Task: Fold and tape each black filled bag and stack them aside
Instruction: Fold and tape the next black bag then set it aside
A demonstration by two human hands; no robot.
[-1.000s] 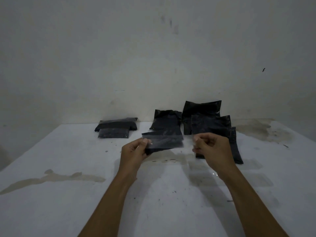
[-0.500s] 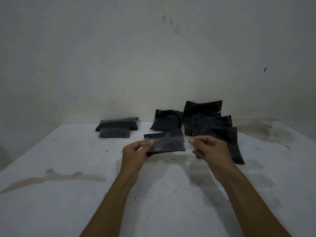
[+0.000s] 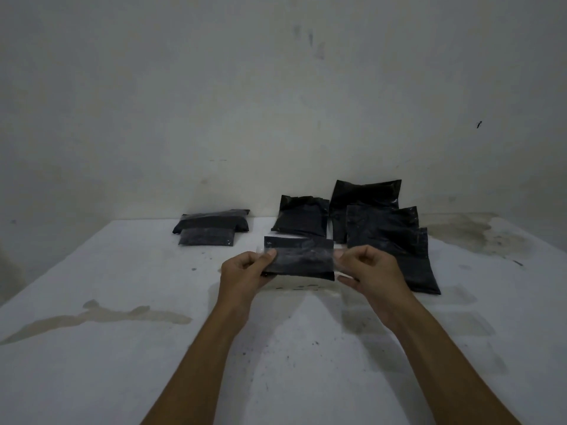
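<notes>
A folded black bag is held just above the white table at the centre. A strip of clear tape runs across its front. My left hand pinches the bag's left edge and the tape's left end. My right hand pinches the tape's right end beside the bag's right edge. Two folded bags are stacked at the back left. Several unfolded filled black bags lie or lean against the wall behind and to the right.
A pale wall rises right behind the table's far edge. Brownish stains mark the table at the left and the back right. Dark specks are scattered on the near part of the table.
The bag has come down and turned flatter toward me. My right hand, which had let go half a second ago, is again pinching the tape's right end.
</notes>
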